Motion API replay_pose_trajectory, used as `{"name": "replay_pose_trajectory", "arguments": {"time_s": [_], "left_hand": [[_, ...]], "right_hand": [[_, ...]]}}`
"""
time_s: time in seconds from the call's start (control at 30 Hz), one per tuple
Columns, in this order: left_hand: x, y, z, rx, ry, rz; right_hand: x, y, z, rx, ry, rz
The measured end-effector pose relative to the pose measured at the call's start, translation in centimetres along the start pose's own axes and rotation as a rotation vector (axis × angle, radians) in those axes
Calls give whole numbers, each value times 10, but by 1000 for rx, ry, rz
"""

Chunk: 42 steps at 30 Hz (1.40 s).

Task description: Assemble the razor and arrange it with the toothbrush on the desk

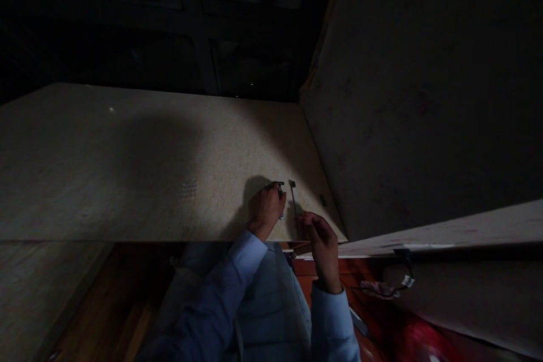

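My left hand (pixel 267 207) rests over the pale sill, its fingers closed round a small object with a dark, T-shaped top (pixel 278 184). Most of that object is hidden by the hand; a bluish bit shows below the fingers. To its right is a thin stick (pixel 294 201) with a dark end piece (pixel 292 184). My right hand (pixel 323 233) is beside the stick's lower part, thumb and fingertips pinched together. Whatever the pinch holds is too small and dark to make out. A small dark piece (pixel 323 200) lies farther right, near the wall.
Several small clear pieces (pixel 189 188) lie in a group on the sill (pixel 229 153) to the left. A patterned wall panel (pixel 416 102) rises close on the right. Dark window panes stand behind. Below the sill's front edge are a cable (pixel 407 266) and a red item (pixel 419 339).
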<state>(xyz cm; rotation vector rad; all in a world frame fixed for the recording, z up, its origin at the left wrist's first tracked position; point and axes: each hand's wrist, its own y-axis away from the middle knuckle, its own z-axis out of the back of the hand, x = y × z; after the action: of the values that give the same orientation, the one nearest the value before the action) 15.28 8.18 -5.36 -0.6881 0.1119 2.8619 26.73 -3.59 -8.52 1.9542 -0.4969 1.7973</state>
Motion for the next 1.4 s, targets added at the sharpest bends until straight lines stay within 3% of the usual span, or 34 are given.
{"name": "replay_pose_trajectory", "arguments": {"time_s": [0.2, 0.3, 0.43, 0.57, 0.7, 0.8, 0.93, 1.13, 1.27, 1.4], "left_hand": [[10, 4, -2, -69, 94, -49], [30, 12, 4, -153, 176, -125], [92, 17, 27, -280, 217, -254], [179, 13, 63, -405, 87, -185], [250, 10, 87, -372, 19, -42], [273, 9, 89, -285, 55, -58], [272, 6, 84, -317, 87, -96], [248, 1, 78, -366, 124, -146], [208, 2, 71, -409, 210, -253], [140, 1, 59, -356, 221, -384]], "right_hand": [[-6, -1, 4, 10, 20, -15], [-7, -2, 6, 5, 41, -18], [-3, -1, 6, -29, 63, -28], [-2, 0, 5, -47, 102, -39], [-5, 0, 5, -69, 118, -24], [-6, 0, 5, -87, 158, -36], [-6, 1, 5, -119, 173, -53], [-6, 1, 4, -133, 140, -66], [-2, 2, 3, -146, 127, -39], [1, 2, 1, -143, 50, -19]]}}
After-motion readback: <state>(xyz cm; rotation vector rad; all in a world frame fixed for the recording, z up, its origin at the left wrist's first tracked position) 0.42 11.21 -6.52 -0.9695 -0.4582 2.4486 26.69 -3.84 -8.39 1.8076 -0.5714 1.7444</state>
